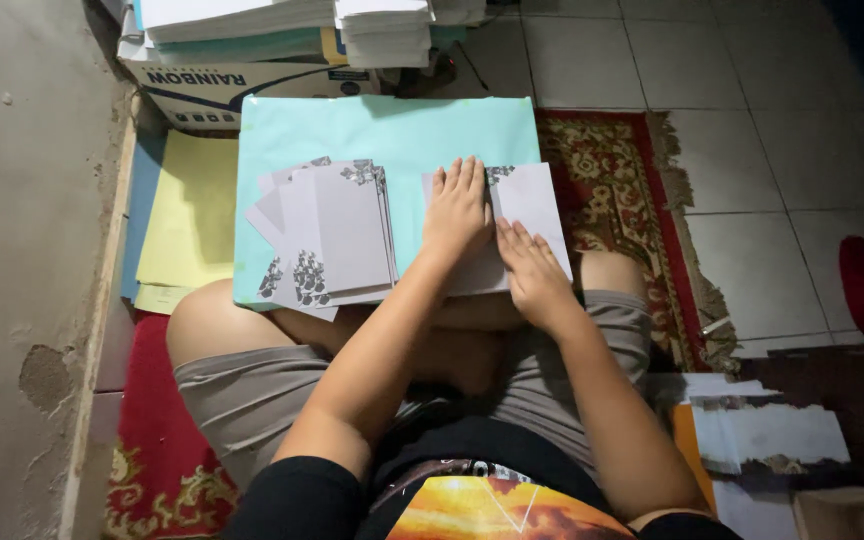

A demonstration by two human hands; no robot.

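Note:
I sit cross-legged with a large light-blue sheet across my knees. My left hand lies flat, fingers together, on a pale grey card with dark floral corners. My right hand presses flat on the lower part of the same card, just right of the left hand. To the left on the blue sheet lies a fanned pile of several like cards, untouched.
Yellow sheets lie left of the blue one beside a grey wall. A cardboard box with paper stacks stands ahead. A red patterned rug covers tiled floor; torn papers lie at lower right.

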